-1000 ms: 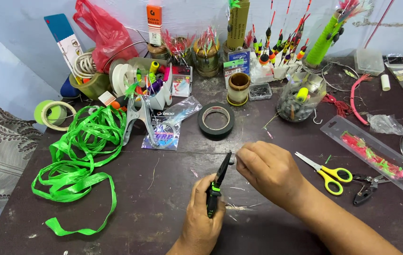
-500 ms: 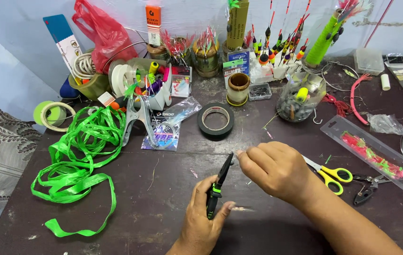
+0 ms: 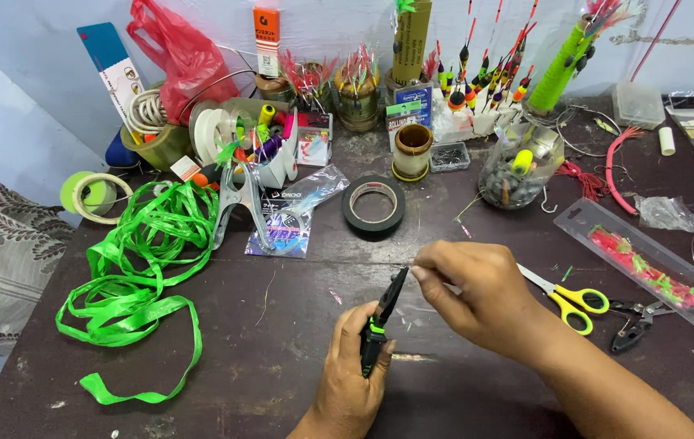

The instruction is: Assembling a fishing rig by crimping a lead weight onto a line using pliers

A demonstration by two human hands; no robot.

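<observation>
Left hand: your left hand (image 3: 351, 378) wraps the black-and-green pliers (image 3: 379, 319) by the handle, fingers curled tight, thumb laid along the grip.
Pliers: they sit near the desk's front edge, about mid-width, nose tilted up and away from you toward your right fingertips.
Right hand: your right hand (image 3: 477, 294) hovers just right of the pliers' nose; thumb and forefinger are pinched narrow at the tip.
Pinched item: too small to make out; you cannot tell what, if anything, sits between those fingertips.
Right side: yellow-handled scissors (image 3: 568, 297) lie just beside your right wrist, blades partly hidden under the hand; a clear packet of pink lures (image 3: 635, 262) lies beyond them toward the right edge.
Centre: a black tape roll (image 3: 373, 207) lies flat, well behind both hands.
Left side: green ribbon (image 3: 140, 272) sprawls in loose loops toward the left edge.
Back edge: floats, spools and jars crowd together; details blur.
Cut off: your forearms leave the picture at the bottom.
</observation>
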